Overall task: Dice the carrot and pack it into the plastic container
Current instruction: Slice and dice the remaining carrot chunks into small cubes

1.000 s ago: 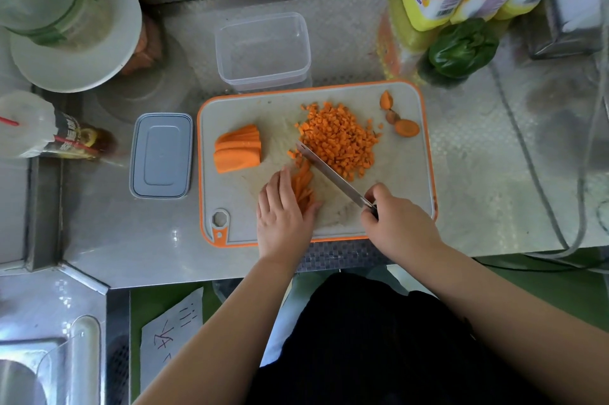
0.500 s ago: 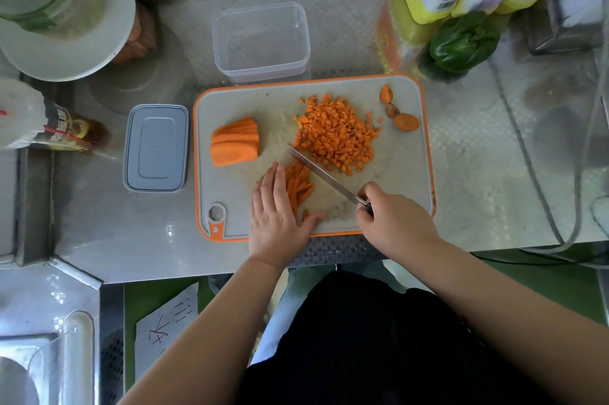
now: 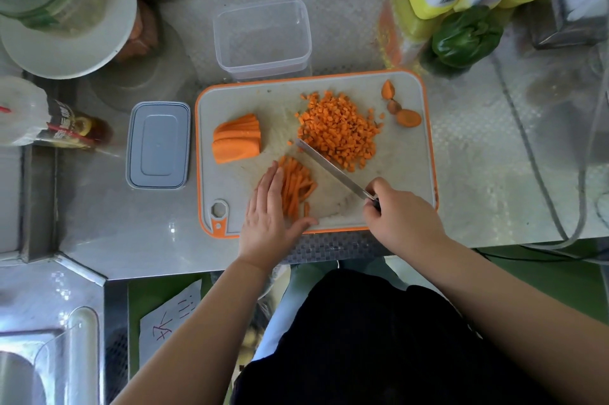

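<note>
Gripping knife (image 3: pixel 333 168), right hand (image 3: pixel 403 215); left hand (image 3: pixel 268 213) flat beside carrot sticks (image 3: pixel 296 188).

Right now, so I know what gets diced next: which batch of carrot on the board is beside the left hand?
The carrot sticks, beside the left hand's fingers; the slab stack and diced pile lie farther back.

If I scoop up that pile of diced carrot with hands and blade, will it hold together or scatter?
The diced carrot pile is many small loose cubes, so it will probably scatter and spill rather than lift as one. Strays already lie at its edges, so pushing it likely spreads it. The cubes look firm and flat-sided, so they should slide along the cutting board more than roll.
</note>
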`<action>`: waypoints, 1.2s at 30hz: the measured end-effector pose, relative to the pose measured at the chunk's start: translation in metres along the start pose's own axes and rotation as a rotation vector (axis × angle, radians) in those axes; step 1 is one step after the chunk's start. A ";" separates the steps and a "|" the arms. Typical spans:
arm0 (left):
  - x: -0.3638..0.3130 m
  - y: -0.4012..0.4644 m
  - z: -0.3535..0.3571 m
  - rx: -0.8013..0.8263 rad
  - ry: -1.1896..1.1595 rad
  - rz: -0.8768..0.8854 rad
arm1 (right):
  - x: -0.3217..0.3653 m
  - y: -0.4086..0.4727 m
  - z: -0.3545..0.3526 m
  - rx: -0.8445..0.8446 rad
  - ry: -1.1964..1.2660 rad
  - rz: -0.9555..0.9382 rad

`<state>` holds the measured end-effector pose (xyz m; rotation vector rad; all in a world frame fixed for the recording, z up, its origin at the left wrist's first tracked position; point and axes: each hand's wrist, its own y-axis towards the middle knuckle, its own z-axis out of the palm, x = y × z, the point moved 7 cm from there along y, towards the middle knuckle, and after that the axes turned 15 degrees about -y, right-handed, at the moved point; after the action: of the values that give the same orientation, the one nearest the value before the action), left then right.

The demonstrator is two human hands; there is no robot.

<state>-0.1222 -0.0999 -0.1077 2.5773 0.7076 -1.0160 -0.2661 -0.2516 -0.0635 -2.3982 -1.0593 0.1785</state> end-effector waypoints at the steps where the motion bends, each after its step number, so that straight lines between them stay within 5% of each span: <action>1: 0.004 -0.006 -0.002 0.019 0.028 0.008 | -0.001 0.000 0.000 -0.001 0.001 -0.001; 13: 0.023 0.017 -0.019 0.095 0.037 -0.123 | 0.004 0.003 0.003 0.051 -0.002 -0.050; 24: 0.000 0.017 -0.006 -0.071 0.010 -0.176 | 0.002 0.004 0.000 0.054 0.042 -0.003; 36: -0.006 0.039 -0.004 -0.105 -0.158 0.085 | 0.022 -0.005 -0.013 -0.009 0.053 -0.073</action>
<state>-0.1026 -0.1332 -0.0975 2.3853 0.5897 -1.1093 -0.2503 -0.2385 -0.0477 -2.3545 -1.1230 0.0853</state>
